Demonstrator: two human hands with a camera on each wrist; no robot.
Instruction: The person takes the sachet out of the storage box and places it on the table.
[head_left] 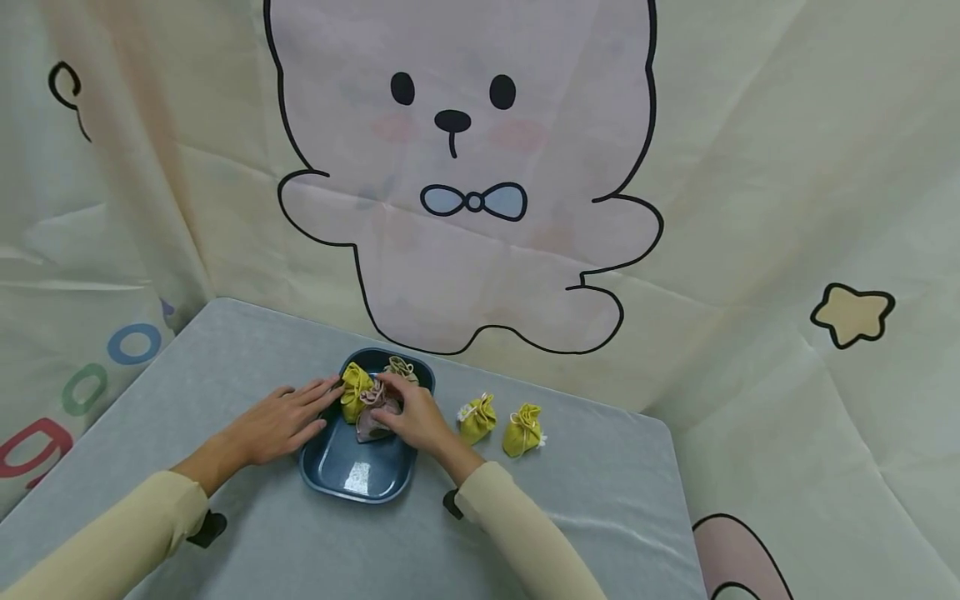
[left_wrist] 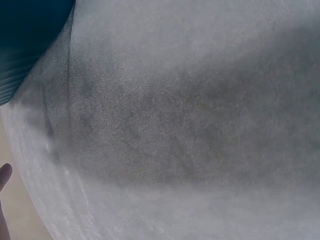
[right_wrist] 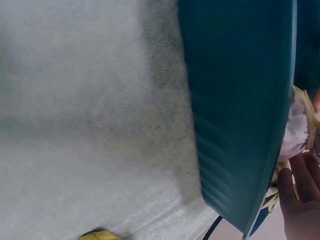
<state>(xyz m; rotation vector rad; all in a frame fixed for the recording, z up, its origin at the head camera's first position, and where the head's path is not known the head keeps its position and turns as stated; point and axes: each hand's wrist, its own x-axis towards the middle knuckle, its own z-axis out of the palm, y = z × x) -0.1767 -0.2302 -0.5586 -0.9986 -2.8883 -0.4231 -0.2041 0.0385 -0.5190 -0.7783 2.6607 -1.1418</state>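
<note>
A blue tray [head_left: 356, 479] holds a yellow drawstring pouch [head_left: 352, 405], a pinkish-grey pouch [head_left: 369, 427] and a beige pouch [head_left: 402, 367]. My right hand [head_left: 418, 418] reaches over the tray's right rim and grips the pinkish-grey pouch between thumb and fingers. In the right wrist view, that pouch [right_wrist: 296, 127] shows just past the tray wall [right_wrist: 240, 100], by the fingers of the right hand [right_wrist: 302, 200]. My left hand [head_left: 281, 423] lies along the left rim with its fingers extended, fingertips right at the yellow pouch. A fingertip [left_wrist: 5, 175] enters the left wrist view.
Two more yellow pouches, one [head_left: 477, 418] nearer the tray and another [head_left: 522, 431] farther right, stand on the grey cloth-covered table [head_left: 600, 492]. Behind the table hangs a pale curtain [head_left: 720, 167] printed with a bear.
</note>
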